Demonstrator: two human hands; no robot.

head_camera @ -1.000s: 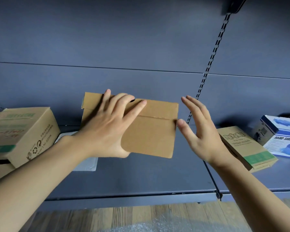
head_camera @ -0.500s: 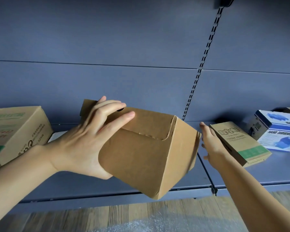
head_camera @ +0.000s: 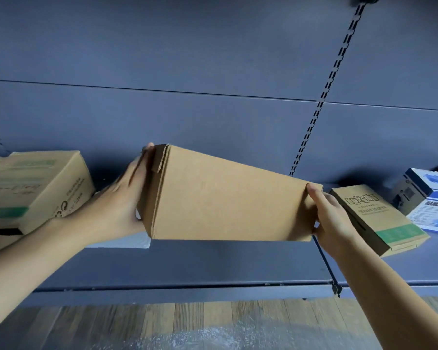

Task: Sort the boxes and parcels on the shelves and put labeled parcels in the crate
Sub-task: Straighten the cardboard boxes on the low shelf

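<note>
Plain cardboard box (head_camera: 225, 200) hangs tilted in the air just above the shelf (head_camera: 187, 271), clear of it, the left hand (head_camera: 122, 205) clasping its left end and the right hand (head_camera: 331, 218) gripping its right end, thumb on the front.

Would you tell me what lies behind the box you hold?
One corner of a white parcel shows on the shelf below the box; the rest is covered.
</note>
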